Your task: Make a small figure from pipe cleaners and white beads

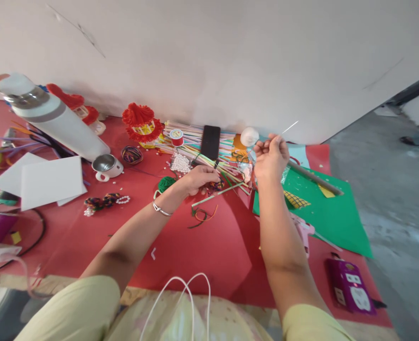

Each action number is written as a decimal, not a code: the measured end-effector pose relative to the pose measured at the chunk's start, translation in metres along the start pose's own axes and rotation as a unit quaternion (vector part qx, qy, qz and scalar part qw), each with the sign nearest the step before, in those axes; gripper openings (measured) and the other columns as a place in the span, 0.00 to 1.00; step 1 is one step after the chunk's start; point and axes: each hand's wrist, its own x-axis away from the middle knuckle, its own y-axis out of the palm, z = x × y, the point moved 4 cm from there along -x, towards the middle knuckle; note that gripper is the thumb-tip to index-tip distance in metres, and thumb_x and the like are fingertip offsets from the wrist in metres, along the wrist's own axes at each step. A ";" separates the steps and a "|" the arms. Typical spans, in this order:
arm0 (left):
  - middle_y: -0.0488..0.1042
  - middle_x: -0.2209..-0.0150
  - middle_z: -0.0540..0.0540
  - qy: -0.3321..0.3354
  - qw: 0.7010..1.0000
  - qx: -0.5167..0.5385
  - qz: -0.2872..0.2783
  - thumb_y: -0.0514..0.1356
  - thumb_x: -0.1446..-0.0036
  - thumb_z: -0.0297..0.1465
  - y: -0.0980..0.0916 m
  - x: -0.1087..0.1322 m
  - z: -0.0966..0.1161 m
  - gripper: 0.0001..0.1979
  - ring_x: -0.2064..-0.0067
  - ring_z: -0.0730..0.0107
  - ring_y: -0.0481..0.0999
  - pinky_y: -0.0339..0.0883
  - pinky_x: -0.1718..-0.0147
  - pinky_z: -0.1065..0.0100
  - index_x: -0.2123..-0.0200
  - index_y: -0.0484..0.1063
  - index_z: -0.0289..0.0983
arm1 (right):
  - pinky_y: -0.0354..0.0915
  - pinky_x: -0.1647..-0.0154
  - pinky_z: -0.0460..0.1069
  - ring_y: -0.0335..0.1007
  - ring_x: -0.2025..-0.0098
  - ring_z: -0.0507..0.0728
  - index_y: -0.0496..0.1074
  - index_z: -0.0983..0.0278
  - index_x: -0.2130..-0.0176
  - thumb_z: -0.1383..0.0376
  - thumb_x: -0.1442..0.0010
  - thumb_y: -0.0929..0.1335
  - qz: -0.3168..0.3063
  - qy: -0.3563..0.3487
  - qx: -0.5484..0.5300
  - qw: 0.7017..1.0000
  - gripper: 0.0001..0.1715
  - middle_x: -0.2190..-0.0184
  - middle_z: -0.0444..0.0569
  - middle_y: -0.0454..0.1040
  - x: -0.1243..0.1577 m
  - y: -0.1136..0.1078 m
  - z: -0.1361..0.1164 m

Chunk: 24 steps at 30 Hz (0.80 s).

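My right hand [271,156] is raised above the red mat [209,246], its fingers pinched on a thin pale wire [290,126] that sticks up to the right. My left hand [200,179] rests low on the mat with fingers curled over small colourful beads; what it holds is hidden. It lies next to a heap of coloured paper straws [195,142] and a black phone [210,142]. A pile of white pearl beads [180,163] and a red thread spool [176,137] lie just left of it.
A white bottle [49,118] lies at the left beside a small steel cup [106,166] and white paper sheets [49,182]. A green sheet [323,213] with a wooden stick [316,179] lies right. A purple box [350,286] sits near right. The wall runs behind.
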 end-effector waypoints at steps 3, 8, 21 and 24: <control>0.80 0.71 0.44 0.003 1.000 0.011 -0.003 0.67 0.50 0.27 0.001 0.002 0.003 0.08 0.83 0.69 0.76 0.46 0.92 0.77 0.65 0.74 0.35 | 0.72 0.63 0.49 0.73 0.68 0.52 0.72 0.58 0.62 0.40 0.36 0.67 0.003 -0.055 0.032 0.998 0.25 0.73 0.41 0.65 0.006 0.003 0.000; 0.84 0.56 0.39 0.043 0.993 0.090 -0.056 0.64 0.40 0.31 0.000 0.000 0.009 0.18 0.77 0.68 0.81 0.59 0.90 0.75 0.46 0.76 0.36 | 0.71 0.57 0.50 0.76 0.62 0.55 0.75 0.59 0.62 0.43 0.35 0.68 -0.060 -0.092 0.141 0.984 0.23 0.68 0.46 0.75 0.027 0.018 -0.004; 0.82 0.58 0.40 0.087 0.973 0.188 -0.101 0.67 0.43 0.28 -0.001 0.006 0.019 0.16 0.67 0.63 0.85 0.68 0.82 0.76 0.51 0.76 0.35 | 0.69 0.57 0.51 0.75 0.60 0.58 0.77 0.60 0.63 0.45 0.35 0.68 -0.193 -0.033 0.235 0.952 0.22 0.65 0.48 0.79 0.043 0.033 0.005; 0.81 0.67 0.42 0.100 0.976 0.175 -0.080 0.68 0.44 0.36 -0.004 0.004 0.018 0.14 0.76 0.68 0.79 0.68 0.82 0.73 0.58 0.74 0.34 | 0.69 0.57 0.51 0.74 0.61 0.58 0.77 0.61 0.65 0.45 0.35 0.68 -0.218 -0.013 0.229 0.949 0.24 0.67 0.47 0.78 0.045 0.035 0.009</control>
